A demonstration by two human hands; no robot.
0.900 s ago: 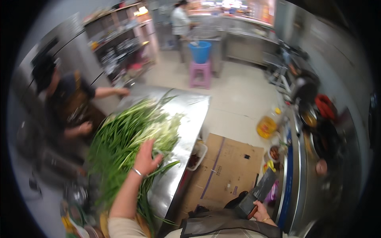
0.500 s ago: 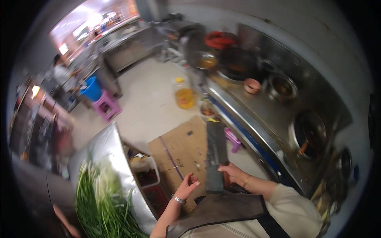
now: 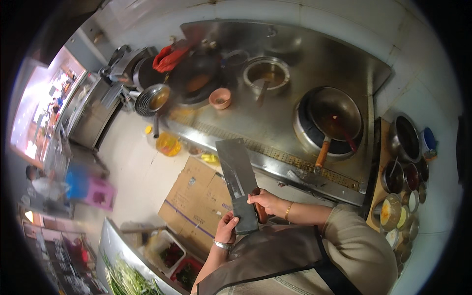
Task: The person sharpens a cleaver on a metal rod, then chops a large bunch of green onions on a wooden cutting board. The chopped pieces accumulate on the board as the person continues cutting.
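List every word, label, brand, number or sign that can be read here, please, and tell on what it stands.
No text can be read clearly enough to quote.
Cardboard sheet: printed marks, too small and blurred to read.
Bottle of yellow liquid: any marking is too blurred to read.
Bright opening at far left: too blurred and glaring to read anything.
Blade in the right hand: no lettering that I can make out.

Cleaver (image 3: 232, 164): broad rect. grey blade w/ bright streak, brown hdl. Held in R hand (image 3: 264, 201), far end pointing away & a bit L. Dk grey rect. block (image 3: 244, 215) gripped by L hand (image 3: 226, 229), at blade's near end, just L of hdl; contact w/ blade unclear.
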